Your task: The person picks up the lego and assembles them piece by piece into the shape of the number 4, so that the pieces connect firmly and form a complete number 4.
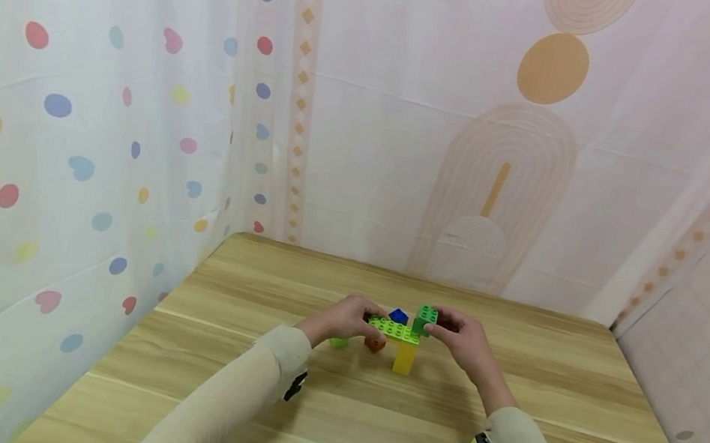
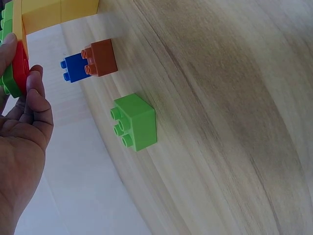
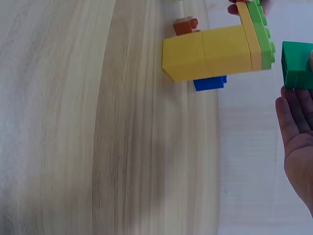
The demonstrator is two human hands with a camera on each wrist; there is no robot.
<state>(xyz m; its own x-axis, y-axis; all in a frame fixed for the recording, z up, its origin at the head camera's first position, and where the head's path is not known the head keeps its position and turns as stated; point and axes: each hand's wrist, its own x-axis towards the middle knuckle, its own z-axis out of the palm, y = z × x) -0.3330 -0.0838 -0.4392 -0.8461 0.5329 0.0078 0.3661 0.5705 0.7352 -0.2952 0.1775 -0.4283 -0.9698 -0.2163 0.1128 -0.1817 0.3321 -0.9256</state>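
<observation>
My left hand (image 1: 351, 317) grips the left end of a toy brick build, thumb on one side and fingers on the other. Its top is a row of lime studded plates (image 1: 394, 329); below them lie a red plate (image 2: 20, 68) and an orange plate (image 3: 249, 39). Stacked yellow bricks (image 1: 404, 359) form a leg under the right end, standing on the table. A dark green toy brick (image 1: 426, 321) is pinched in my right hand (image 1: 462, 340). That brick is close over the build's right end, and a small gap shows between them in the right wrist view (image 3: 296, 66).
On the wooden table (image 1: 326, 429), a loose lime brick (image 2: 137, 122) stands near my left wrist. A brown brick (image 2: 103, 58) and a blue brick (image 2: 77, 67) stand behind the build. Curtains (image 1: 373, 141) hang along the table's far edge and left side.
</observation>
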